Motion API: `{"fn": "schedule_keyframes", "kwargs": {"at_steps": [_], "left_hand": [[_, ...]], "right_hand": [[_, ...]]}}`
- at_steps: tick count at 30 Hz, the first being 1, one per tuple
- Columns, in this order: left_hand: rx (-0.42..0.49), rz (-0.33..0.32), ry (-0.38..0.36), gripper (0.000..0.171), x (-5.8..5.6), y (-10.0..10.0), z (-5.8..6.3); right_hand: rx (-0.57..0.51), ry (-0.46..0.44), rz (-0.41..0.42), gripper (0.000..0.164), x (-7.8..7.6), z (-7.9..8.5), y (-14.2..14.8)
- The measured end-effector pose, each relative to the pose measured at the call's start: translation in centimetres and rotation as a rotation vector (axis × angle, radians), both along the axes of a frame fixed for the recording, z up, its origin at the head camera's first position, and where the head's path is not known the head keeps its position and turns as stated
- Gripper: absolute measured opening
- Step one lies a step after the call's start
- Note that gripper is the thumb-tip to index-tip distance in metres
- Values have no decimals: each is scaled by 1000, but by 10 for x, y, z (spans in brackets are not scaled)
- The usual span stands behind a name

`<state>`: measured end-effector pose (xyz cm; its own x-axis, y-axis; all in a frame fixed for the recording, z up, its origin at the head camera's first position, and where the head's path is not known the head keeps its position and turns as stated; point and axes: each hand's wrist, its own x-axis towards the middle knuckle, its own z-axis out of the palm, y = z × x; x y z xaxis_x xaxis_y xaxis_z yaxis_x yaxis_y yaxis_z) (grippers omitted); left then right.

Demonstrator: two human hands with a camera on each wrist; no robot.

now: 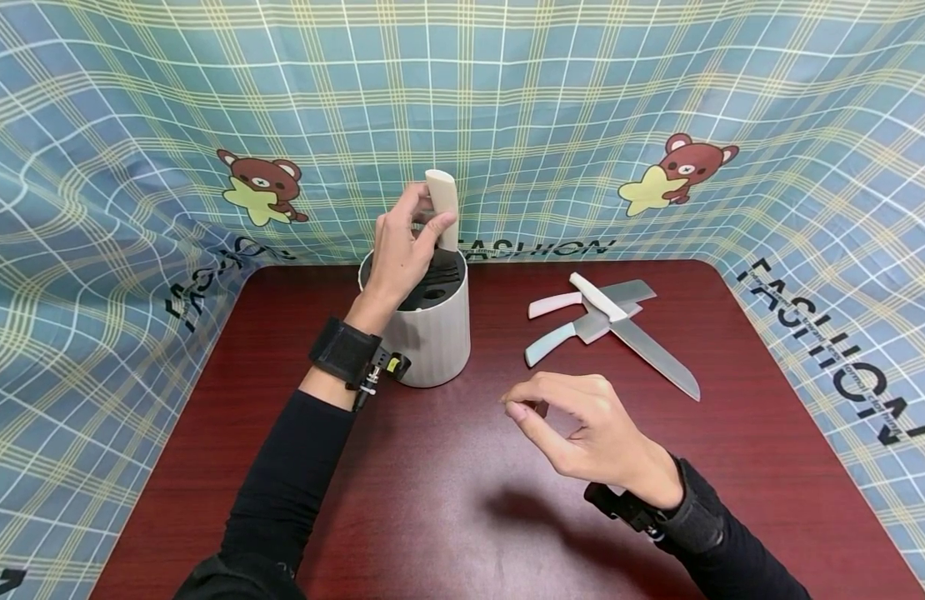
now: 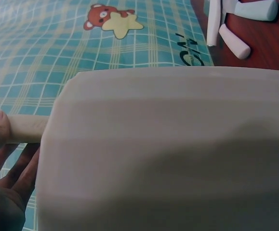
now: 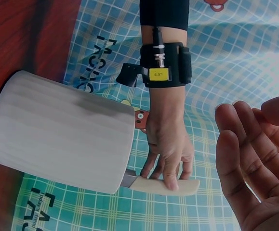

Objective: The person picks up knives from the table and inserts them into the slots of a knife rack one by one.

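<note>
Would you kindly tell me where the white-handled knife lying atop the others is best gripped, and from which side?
I'd probably grip the white handle from above, coming from the far left: it lies uncovered across the pink-handled knife and blue-handled knife, while its bare blade points to the near right.

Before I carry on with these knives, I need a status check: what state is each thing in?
Knife holder: standing upright, one handle showing above its rim.
Cream-handled knife: handle up, partly inserted in the holder.
Left hand: pinching that handle.
Right hand: raised, fingers loosely curled, holding nothing.
White-handled knife: lying across the other two loose knives.
Pink-handled knife: lying, partly covered.
Blue-handled knife: lying, partly covered.
</note>
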<state>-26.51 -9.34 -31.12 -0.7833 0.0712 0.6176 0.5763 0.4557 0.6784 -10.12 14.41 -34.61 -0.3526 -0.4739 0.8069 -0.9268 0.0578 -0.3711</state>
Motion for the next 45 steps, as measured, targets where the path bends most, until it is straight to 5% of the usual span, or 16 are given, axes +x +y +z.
{"fn": "schedule_keyframes", "kwargs": {"at_steps": [45], "left_hand": [[-31,-38,-111,35,3,-8,-15]], "right_hand": [[11,-9,-2,10,-1,-1,-2]]}}
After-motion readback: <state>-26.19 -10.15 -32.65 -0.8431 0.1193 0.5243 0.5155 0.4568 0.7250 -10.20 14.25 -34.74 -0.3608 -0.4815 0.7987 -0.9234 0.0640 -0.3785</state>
